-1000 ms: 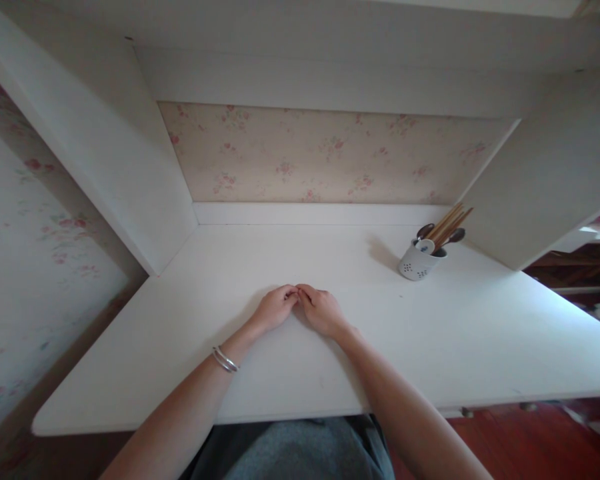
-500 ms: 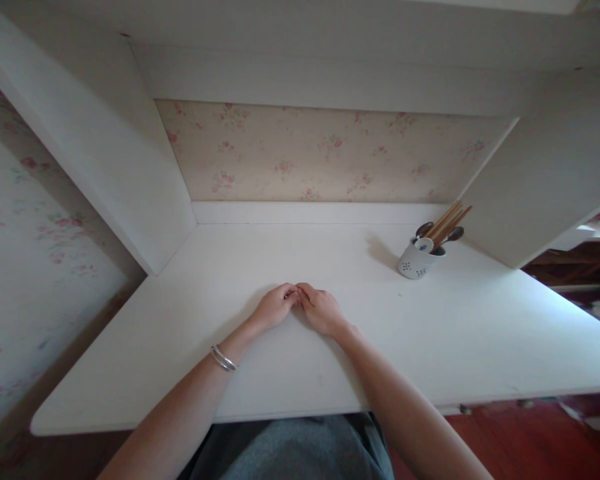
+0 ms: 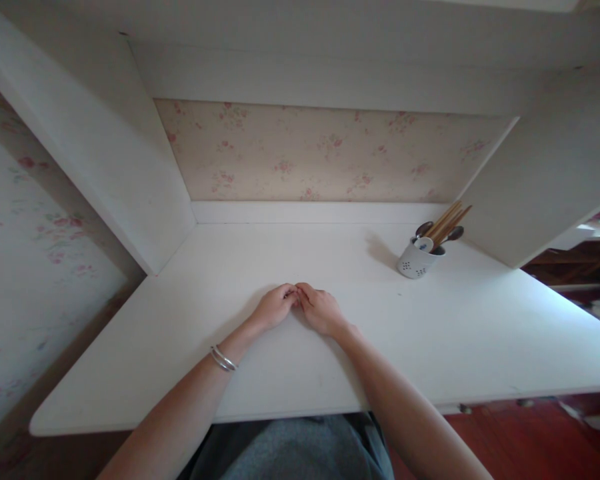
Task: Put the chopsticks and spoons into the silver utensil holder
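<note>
My left hand (image 3: pixel 276 305) rests on the white desk (image 3: pixel 180 360), its fingers curled and closed. Against its fingertips lies my right hand (image 3: pixel 321 311), also closed, so the two hands meet in front of my body. No object shows between them, though the undersides of the fingers are hidden. Two silver bangles (image 3: pixel 223 359) circle my left wrist. Ahead and to the right of my right hand, apart from it, stands a white utensil holder (image 3: pixel 414 261) with chopsticks (image 3: pixel 446 223) and several spoons (image 3: pixel 455 233) in it.
White side panels (image 3: pixel 150 193) rise at the left and right of the desk, and a shelf (image 3: pixel 330 50) spans overhead. Floral wallpaper (image 3: pixel 305 153) covers the back. Below the front edge at the right is a reddish floor (image 3: pixel 520 437).
</note>
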Tool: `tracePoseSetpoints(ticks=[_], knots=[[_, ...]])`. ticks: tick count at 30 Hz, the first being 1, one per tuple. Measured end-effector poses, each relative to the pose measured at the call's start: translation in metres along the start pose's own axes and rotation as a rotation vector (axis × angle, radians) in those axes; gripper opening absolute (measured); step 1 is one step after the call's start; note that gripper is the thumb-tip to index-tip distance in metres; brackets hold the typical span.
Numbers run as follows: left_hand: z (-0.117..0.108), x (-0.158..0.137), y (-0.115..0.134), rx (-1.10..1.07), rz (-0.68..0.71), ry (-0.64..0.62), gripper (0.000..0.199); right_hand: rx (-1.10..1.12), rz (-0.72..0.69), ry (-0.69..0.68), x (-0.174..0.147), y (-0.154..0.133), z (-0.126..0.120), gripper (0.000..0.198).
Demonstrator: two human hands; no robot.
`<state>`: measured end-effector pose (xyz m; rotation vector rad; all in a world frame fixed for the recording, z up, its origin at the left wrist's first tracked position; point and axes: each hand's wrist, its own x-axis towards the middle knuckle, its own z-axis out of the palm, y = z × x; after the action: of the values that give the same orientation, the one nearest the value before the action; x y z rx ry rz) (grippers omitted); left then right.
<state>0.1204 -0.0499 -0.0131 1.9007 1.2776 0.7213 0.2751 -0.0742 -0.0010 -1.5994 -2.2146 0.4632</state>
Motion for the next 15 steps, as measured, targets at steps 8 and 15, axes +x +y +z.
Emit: tracePoseSetpoints(ticks=[8, 15], knots=[[0.0009, 0.0007, -0.0026, -0.009, 0.030, 0.003, 0.022, -0.022, 0.021, -0.023, 0.0004, -0.0016, -0.0003, 0.041], [0.0027, 0.0023, -0.0075, -0.011, 0.034, -0.008, 0.022, -0.047, 0.001, -0.018, 0.0000, -0.0002, -0.0009, 0.041]])
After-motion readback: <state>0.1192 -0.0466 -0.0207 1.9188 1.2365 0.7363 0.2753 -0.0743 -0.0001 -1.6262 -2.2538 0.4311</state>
